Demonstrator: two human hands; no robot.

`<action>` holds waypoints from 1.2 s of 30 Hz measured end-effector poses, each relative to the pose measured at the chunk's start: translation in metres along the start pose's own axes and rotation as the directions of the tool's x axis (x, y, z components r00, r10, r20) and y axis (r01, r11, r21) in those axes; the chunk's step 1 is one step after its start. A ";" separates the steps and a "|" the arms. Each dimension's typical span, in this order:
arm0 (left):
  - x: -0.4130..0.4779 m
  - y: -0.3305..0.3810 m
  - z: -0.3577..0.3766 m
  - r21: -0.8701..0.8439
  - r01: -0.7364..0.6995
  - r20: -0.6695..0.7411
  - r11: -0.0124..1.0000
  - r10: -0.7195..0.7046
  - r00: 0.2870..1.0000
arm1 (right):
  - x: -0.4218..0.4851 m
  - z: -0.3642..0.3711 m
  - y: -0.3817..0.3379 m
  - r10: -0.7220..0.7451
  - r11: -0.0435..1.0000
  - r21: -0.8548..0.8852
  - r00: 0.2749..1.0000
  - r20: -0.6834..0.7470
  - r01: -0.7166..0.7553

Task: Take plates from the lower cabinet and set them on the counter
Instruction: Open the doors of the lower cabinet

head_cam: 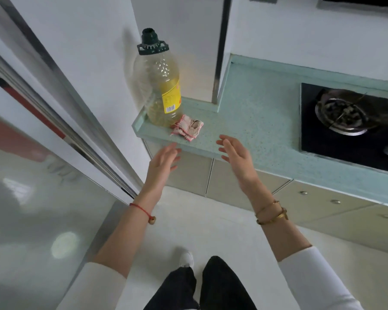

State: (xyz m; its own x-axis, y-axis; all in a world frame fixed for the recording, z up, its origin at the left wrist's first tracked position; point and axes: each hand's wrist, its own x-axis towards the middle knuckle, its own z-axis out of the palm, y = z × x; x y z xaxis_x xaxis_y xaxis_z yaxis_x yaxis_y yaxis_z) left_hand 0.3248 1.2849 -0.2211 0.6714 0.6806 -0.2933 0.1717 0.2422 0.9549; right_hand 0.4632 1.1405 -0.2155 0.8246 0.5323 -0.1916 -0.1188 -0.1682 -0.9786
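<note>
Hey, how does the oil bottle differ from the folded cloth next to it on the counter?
The oil bottle stands upright and tall; the cloth lies flat and low. The bottle is clear plastic with yellowish oil, a yellow label and a dark green cap; the cloth is whitish with pink edging and looks worn. Both sit at the left end of the counter.

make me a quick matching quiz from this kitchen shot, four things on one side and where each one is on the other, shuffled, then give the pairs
Things:
1. oil bottle
2. folded cloth
3. gas burner
4. left hand

Places:
A. set in the black hob at the right
B. open, in front of the closed lower cabinet doors
C. lying on the counter just right of the bottle's base
D. upright at the counter's left end, by the wall

Pairs: 1-D, 2-C, 3-A, 4-B
</note>
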 end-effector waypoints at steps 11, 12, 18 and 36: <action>0.070 -0.111 0.036 0.044 0.050 0.035 0.998 -0.052 0.998 | 0.030 0.003 0.115 -0.048 0.994 -0.095 0.998 -0.030 0.045; 0.082 -0.127 0.039 0.042 0.040 0.022 0.998 -0.041 0.999 | 0.037 0.003 0.134 -0.059 0.993 -0.100 0.998 -0.031 0.056; 0.151 -0.211 0.060 -0.055 0.009 -0.035 0.998 -0.011 0.999 | 0.082 0.001 0.238 -0.185 0.975 -0.130 0.982 -0.041 0.178; 0.232 -0.280 0.075 -0.337 -0.244 0.175 0.910 0.315 0.933 | 0.173 0.017 0.338 -0.602 0.792 -0.180 0.796 -0.067 0.584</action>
State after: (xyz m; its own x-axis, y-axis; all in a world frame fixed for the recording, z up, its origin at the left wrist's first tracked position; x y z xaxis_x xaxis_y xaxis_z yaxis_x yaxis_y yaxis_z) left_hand 0.4869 1.3228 -0.5526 0.8068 0.5897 0.0352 -0.2502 0.2870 0.9247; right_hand 0.5559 1.1899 -0.5804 0.7647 0.4694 0.4415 0.4868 0.0283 -0.8731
